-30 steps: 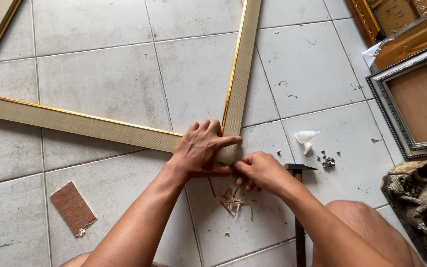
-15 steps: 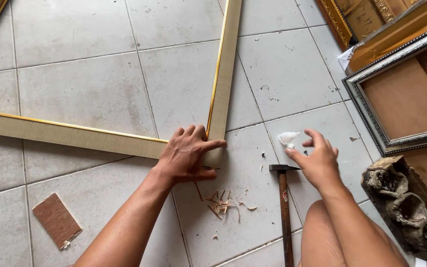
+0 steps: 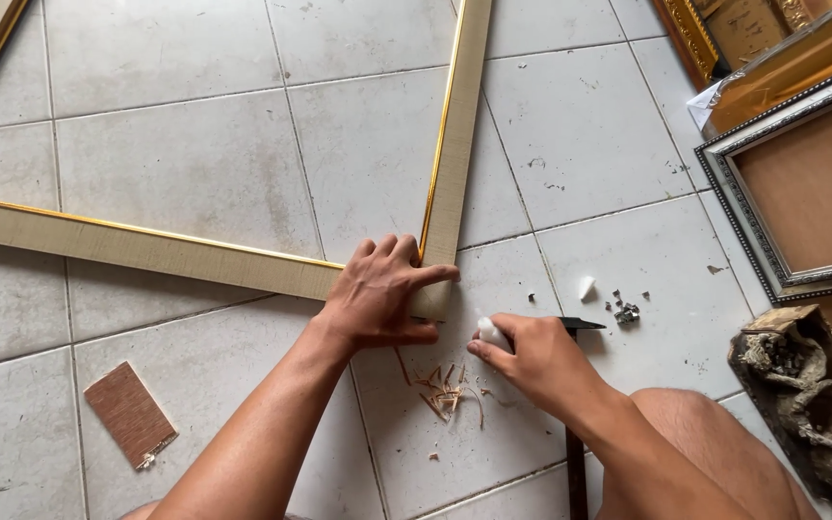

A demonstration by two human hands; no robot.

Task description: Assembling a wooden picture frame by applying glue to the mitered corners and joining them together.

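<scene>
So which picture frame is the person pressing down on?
The big beige frame with the gold inner edge: the left hand presses its corner on the tiled floor. The silver-edged frame and the ornate gold frame lie untouched at the right.

The frame moulding under my left hand looks like wood with a matt, cream, cloth-like face and a glossy gold strip along its inner edge. Just right of its corner, my right hand pinches a small white lump, smooth and waxy-looking. Below the corner lie thin, rough wood shavings on the floor, which is pale glazed tile, smooth but scuffed and dull. Left of the corner is a brown, matt, board-like scrap. Far right of it stands a silver-toned, beaded frame with a matt brown backing.
</scene>
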